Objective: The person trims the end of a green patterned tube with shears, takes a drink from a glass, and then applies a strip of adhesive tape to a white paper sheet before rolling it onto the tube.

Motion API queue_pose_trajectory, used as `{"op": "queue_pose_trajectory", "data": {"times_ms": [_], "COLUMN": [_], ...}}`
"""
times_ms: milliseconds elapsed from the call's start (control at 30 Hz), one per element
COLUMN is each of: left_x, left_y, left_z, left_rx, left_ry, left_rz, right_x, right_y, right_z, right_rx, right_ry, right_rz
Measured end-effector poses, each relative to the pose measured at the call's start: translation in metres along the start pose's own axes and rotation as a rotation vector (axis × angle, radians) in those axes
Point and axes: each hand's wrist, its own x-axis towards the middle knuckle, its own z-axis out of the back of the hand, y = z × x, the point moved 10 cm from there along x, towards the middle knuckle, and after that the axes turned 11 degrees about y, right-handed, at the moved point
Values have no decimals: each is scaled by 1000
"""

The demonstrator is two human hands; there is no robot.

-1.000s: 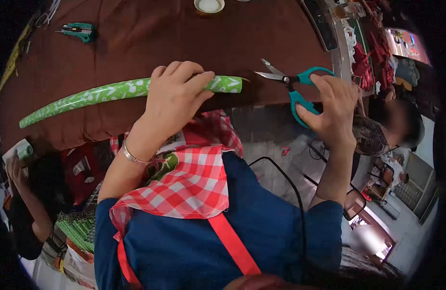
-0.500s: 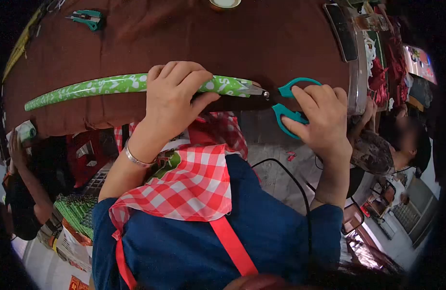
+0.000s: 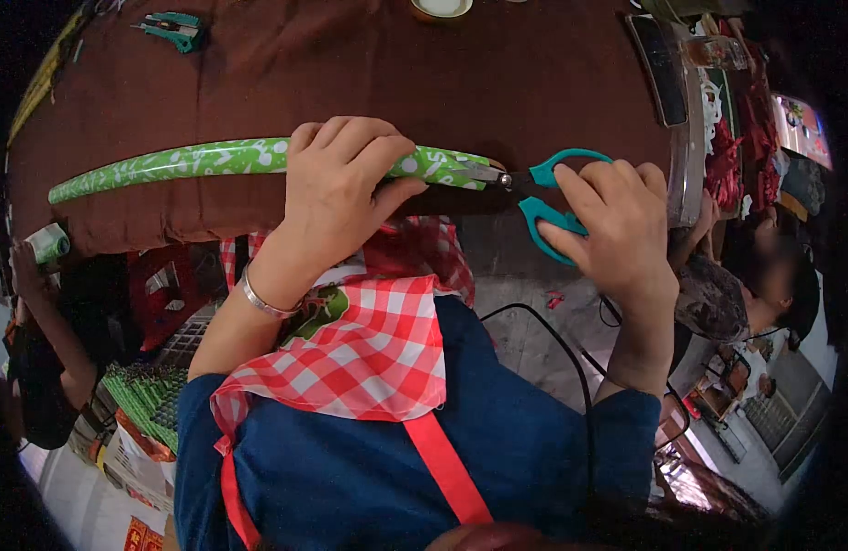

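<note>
A long green roll with a white pattern (image 3: 203,159) lies across the brown cloth. My left hand (image 3: 349,174) is wrapped over it near its right end, fingers bent around it. In my right hand (image 3: 612,220) are scissors with teal handles (image 3: 538,226). The handles are spread apart, with fingers through the loops. The scissor blades (image 3: 484,174) meet the roll's right end, and part of the blades is hidden by the green wrap.
A teal cutter (image 3: 174,32) lies at the table's upper left, a bowl (image 3: 441,7) at the top edge. A phone (image 3: 658,69) is at the right, beside red material (image 3: 723,161). Co-workers sit at both sides; one person's hand (image 3: 25,271) is by a green-white roll (image 3: 49,243).
The scissor blades reach slightly further over the roll's right end. The view has shifted a little, and my left hand shows slightly further right.
</note>
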Motion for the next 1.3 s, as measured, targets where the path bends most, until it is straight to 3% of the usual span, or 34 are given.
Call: {"op": "queue_pose_trajectory", "data": {"times_ms": [800, 1300], "left_x": [0, 1], "left_y": [2, 4], "left_z": [-1, 0], "left_rx": [-5, -13], "left_ry": [13, 25], "left_rz": [20, 25], "right_x": [9, -2], "right_y": [8, -5], "right_z": [3, -12], "right_rx": [-42, 74], "right_ry": [148, 86], "right_rz": [8, -28]}}
